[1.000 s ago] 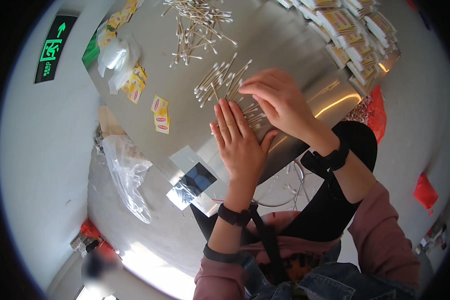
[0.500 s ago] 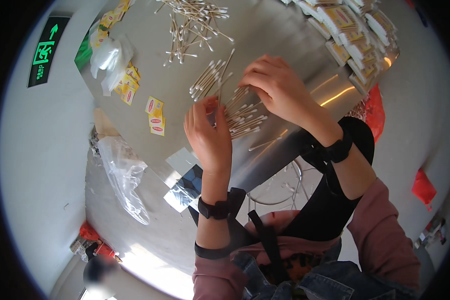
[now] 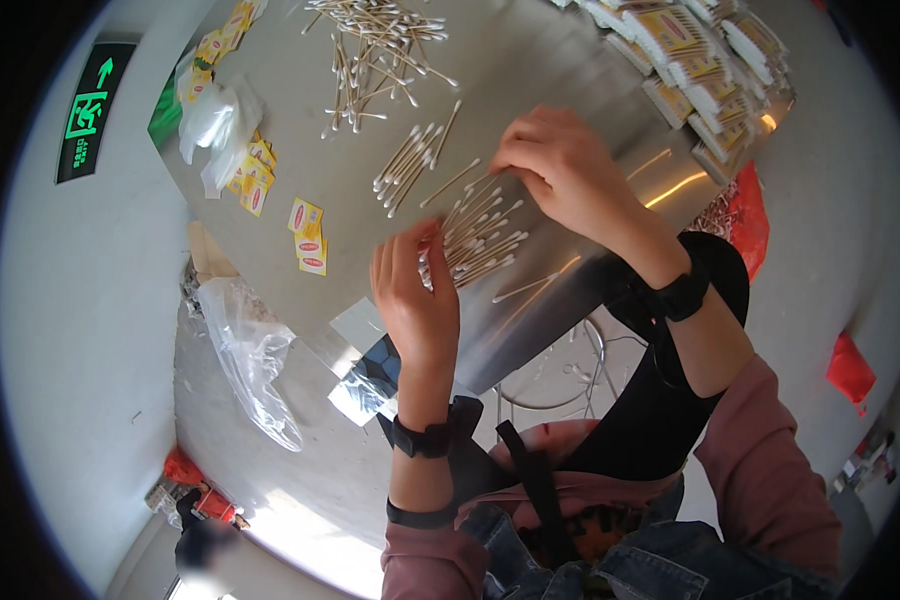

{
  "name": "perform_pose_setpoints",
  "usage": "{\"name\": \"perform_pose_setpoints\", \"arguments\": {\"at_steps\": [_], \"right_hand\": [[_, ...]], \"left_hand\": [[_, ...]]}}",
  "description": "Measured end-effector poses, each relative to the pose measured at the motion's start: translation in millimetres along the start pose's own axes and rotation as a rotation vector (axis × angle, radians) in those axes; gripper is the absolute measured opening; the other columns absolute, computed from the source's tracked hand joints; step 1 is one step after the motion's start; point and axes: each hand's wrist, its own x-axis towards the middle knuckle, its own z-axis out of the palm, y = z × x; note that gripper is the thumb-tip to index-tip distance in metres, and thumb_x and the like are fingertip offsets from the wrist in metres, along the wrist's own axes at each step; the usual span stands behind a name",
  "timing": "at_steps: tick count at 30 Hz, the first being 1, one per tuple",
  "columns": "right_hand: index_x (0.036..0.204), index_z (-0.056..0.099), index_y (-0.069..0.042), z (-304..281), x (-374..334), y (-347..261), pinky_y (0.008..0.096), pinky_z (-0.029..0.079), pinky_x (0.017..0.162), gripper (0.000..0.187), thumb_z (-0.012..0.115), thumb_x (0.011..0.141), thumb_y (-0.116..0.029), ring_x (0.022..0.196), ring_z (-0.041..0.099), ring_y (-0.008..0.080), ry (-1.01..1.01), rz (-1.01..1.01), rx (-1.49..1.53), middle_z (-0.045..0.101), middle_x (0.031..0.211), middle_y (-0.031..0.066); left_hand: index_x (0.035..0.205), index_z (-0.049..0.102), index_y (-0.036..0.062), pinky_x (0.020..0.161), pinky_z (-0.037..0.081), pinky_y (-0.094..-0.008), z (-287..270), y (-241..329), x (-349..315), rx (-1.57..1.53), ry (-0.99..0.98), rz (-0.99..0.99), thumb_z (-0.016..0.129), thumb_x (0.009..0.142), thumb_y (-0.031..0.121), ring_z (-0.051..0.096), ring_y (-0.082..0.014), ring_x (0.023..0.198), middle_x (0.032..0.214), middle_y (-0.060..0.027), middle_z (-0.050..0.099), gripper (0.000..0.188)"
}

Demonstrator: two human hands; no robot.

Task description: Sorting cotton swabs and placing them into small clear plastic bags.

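Observation:
A loose fan of wooden cotton swabs with white tips lies on the metal table. My left hand curls round its left end, with swab tips between thumb and fingers. Over its far side, the fingers of my right hand are pinched together at one end of a thin cotton swab. Another single swab lies between the fan and a small, neater group of swabs just beyond. My right fingertips partly hide what they grip.
A tangled swab pile lies at the far side. Packed swab bundles are stacked far right. Yellow-white cards and clear plastic bags lie left. A lone swab rests near the table edge; a round stool stands below.
My left hand has moved slightly nearer and down. My right hand has shifted a little right, away from the fan. The swab that stood up by my left fingers now lies apart.

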Motion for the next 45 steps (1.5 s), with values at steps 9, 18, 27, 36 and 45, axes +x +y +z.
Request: {"name": "perform_pose_setpoints", "arguments": {"at_steps": [9, 18, 27, 36, 45], "right_hand": [[0.09, 0.069, -0.011, 12, -1, -6, 0.0384, 0.046, 0.089, 0.013, 0.067, 0.082, -0.001, 0.093, 0.061, 0.0243, 0.046, 0.034, 0.093, 0.063, 0.089, 0.0012], [0.083, 0.062, -0.01, 21, 14, -8, 0.0373, 0.047, 0.081, 0.013, 0.065, 0.077, 0.001, 0.09, 0.059, 0.0237, 0.028, -0.024, -0.133, 0.059, 0.086, 0.0014], [0.088, 0.058, -0.007, 18, 12, -32, 0.0397, 0.046, 0.078, 0.013, 0.067, 0.081, -0.002, 0.089, 0.058, 0.0281, 0.08, 0.107, 0.193, 0.06, 0.086, 0.0062], [0.091, 0.056, -0.004, 23, 12, -35, 0.0414, 0.046, 0.078, 0.013, 0.068, 0.085, -0.006, 0.087, 0.058, 0.0312, 0.034, 0.127, 0.469, 0.061, 0.088, 0.0096], [0.092, 0.055, -0.007, 24, 9, -20, 0.0385, 0.044, 0.081, 0.016, 0.066, 0.082, -0.001, 0.09, 0.056, 0.0266, 0.059, 0.006, 0.088, 0.057, 0.087, 0.0053]], "left_hand": [[0.151, 0.028, -0.0033, 0.118, 0.021, -0.0529, 14, 23, -28, 0.293, -0.132, 0.064, 0.065, 0.093, 0.036, 0.027, -0.0385, 0.147, 0.155, -0.0237, 0.034, 0.079], [0.147, 0.037, -0.0019, 0.116, 0.024, -0.0539, 25, 32, -30, 0.356, -0.048, 0.031, 0.063, 0.094, 0.04, 0.032, -0.0404, 0.143, 0.152, -0.0219, 0.038, 0.073], [0.104, 0.071, -0.0027, 0.067, 0.046, -0.0215, 8, 43, 15, -0.468, 0.109, -0.499, 0.068, 0.094, 0.011, 0.057, -0.0073, 0.074, 0.089, -0.0032, 0.069, 0.017], [0.094, 0.068, -0.0011, 0.066, 0.048, -0.0249, 9, 31, 17, -0.549, 0.135, -0.421, 0.067, 0.094, 0.009, 0.056, -0.0074, 0.071, 0.086, -0.0023, 0.069, 0.01], [0.094, 0.062, 0.0047, 0.07, 0.052, -0.033, -13, 58, -71, -0.327, -0.723, -0.096, 0.067, 0.08, 0.003, 0.064, -0.0229, 0.072, 0.082, -0.0077, 0.062, 0.015]]}}
